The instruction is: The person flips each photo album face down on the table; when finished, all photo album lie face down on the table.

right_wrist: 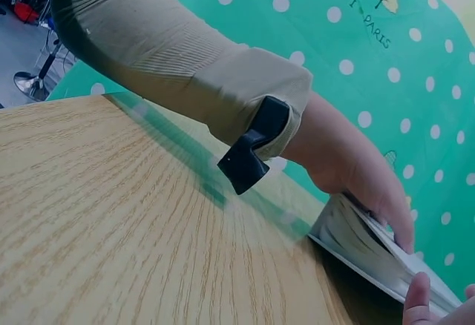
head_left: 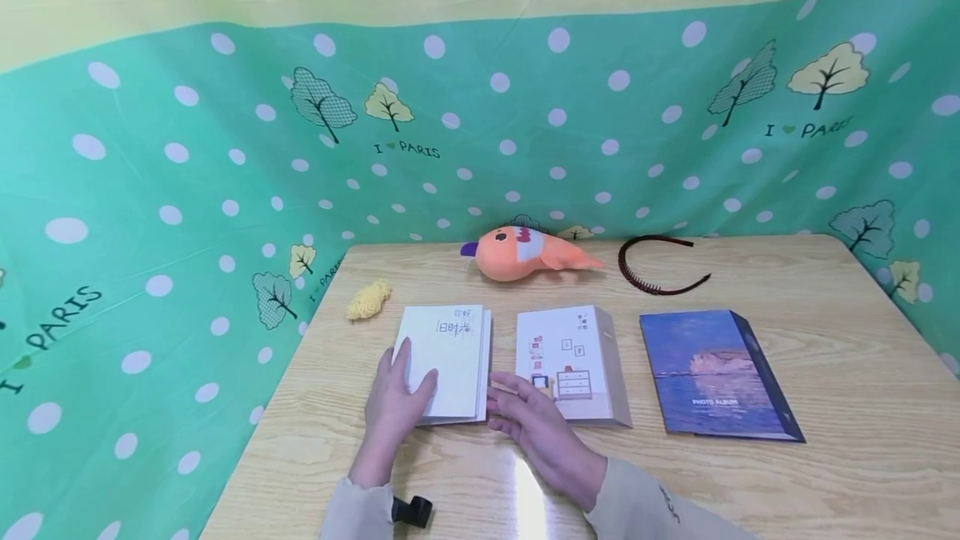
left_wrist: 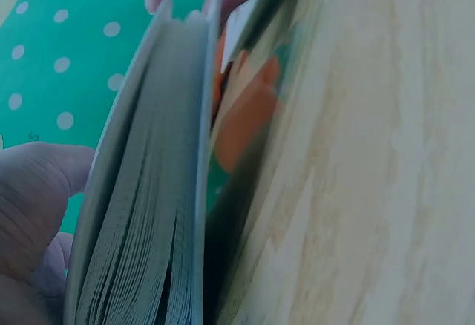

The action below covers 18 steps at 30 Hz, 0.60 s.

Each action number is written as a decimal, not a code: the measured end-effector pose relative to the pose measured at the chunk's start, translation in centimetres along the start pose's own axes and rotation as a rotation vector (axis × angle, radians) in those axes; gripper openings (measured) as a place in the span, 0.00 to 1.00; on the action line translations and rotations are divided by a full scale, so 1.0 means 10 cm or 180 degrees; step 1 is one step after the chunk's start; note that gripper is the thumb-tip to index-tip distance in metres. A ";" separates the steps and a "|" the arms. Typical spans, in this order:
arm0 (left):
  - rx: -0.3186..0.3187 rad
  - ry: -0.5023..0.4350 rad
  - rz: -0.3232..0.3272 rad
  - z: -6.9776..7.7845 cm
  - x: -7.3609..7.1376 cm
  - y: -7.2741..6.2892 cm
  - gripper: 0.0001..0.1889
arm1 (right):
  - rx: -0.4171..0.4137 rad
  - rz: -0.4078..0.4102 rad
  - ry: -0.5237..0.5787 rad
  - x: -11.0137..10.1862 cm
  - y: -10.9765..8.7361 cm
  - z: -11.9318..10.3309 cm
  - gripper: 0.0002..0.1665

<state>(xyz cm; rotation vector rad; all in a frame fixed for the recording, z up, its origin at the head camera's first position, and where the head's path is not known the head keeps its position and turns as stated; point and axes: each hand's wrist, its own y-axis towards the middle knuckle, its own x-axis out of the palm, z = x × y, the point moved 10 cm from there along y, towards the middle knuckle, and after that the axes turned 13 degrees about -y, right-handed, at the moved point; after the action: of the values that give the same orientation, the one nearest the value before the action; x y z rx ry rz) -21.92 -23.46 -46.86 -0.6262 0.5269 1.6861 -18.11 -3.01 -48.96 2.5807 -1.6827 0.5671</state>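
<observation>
A thick white book (head_left: 447,369) with handwritten-style characters on its cover lies at the left of the row. My left hand (head_left: 393,402) grips its left side, thumb and a finger over the cover and the other fingers hidden. The left wrist view shows the page block (left_wrist: 141,214) between two covers, with dark shadow beneath. At the book's right edge is my right hand (head_left: 540,432), its loosely extended fingers (right_wrist: 418,299) right at the cover edges. Close beyond that hand lies a white illustrated album (head_left: 577,344).
A blue photo album (head_left: 708,382) lies on the right of the wooden table (head_left: 847,357). Along the back are an orange plush toy (head_left: 510,257) and a dark toothed headband (head_left: 637,277). A yellow fuzzy item (head_left: 369,300) sits at the left, near the polka-dot curtain (head_left: 247,148).
</observation>
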 end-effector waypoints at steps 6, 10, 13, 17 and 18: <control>0.0119 0.0145 -0.0007 0.07 0.03 -0.03 0.41 | -0.0018 0.0017 -0.0016 0.00 -0.02 -0.03 0.38; 0.0360 0.0277 0.0025 0.17 0.06 -0.06 0.41 | -0.0016 0.0048 0.0016 -0.01 -0.03 -0.04 0.40; 0.0552 0.0361 0.0082 0.24 0.09 -0.10 0.39 | -0.0007 0.0075 0.0028 -0.03 -0.03 -0.05 0.39; 0.0735 0.0396 0.0109 0.36 0.17 -0.17 0.38 | -0.0003 0.0086 0.0011 -0.05 -0.03 -0.05 0.38; 0.0772 0.0404 0.0097 0.39 0.20 -0.18 0.38 | -0.0001 0.0086 0.0008 -0.06 -0.03 -0.06 0.38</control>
<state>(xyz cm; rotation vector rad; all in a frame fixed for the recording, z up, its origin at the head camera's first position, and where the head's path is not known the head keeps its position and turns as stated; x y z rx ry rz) -20.90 -19.13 -45.30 -0.5521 0.8220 1.5867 -18.25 -2.30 -48.54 2.5598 -1.7192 0.5709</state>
